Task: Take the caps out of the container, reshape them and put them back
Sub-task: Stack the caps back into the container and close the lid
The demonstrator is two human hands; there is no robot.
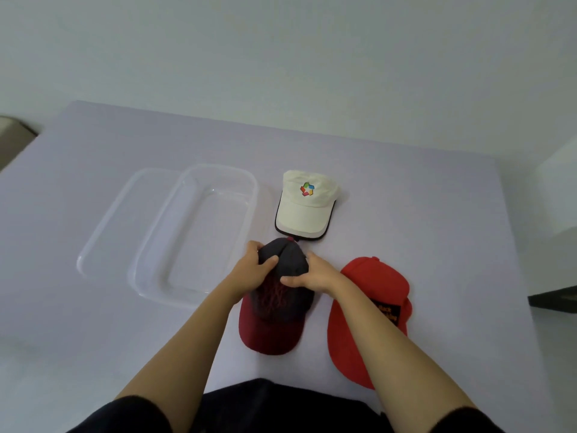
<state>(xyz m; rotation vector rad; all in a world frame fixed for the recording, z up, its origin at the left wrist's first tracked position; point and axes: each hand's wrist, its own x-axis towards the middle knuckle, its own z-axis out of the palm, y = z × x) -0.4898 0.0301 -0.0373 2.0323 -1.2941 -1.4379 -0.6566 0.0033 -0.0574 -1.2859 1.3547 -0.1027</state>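
A dark grey cap with a maroon brim [274, 323] lies in the middle of the table, brim toward me. My left hand [253, 267] grips the left side of its crown, thumb on top. My right hand [312, 276] grips the crown's right side, thumb pressed across the front. A white cap with a colourful logo [304, 207] sits just beyond it. To the right lies a red cap [362, 307], partly hidden under my right forearm. The clear plastic container [249, 195] stands to the left with nothing in it.
A clear lid [103, 223] lies flat left of the container, partly under it. The pale lilac table [437, 214] ends at a wall behind. A dark object [552, 298] shows at the right edge.
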